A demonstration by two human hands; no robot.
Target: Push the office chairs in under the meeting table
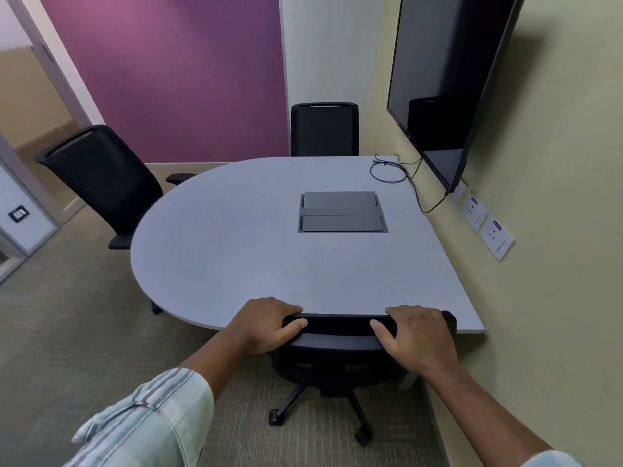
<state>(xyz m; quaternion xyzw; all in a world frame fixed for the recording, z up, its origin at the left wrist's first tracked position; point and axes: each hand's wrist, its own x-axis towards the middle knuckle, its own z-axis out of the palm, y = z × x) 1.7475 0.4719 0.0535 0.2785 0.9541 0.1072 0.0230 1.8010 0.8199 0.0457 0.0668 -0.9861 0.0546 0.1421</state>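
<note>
A grey half-round meeting table stands against the right wall. Directly below me is a black office chair, its backrest top at the table's near edge and its wheeled base showing on the carpet. My left hand grips the left end of the backrest top. My right hand grips the right end. A second black chair stands at the table's left side, turned at an angle, its seat partly out. A third black chair sits at the far edge, only its backrest visible.
A dark cable box lid is set into the tabletop. A black cable lies coiled at the far right corner. A large screen hangs on the right wall above wall sockets. Carpet and a doorway lie to the left.
</note>
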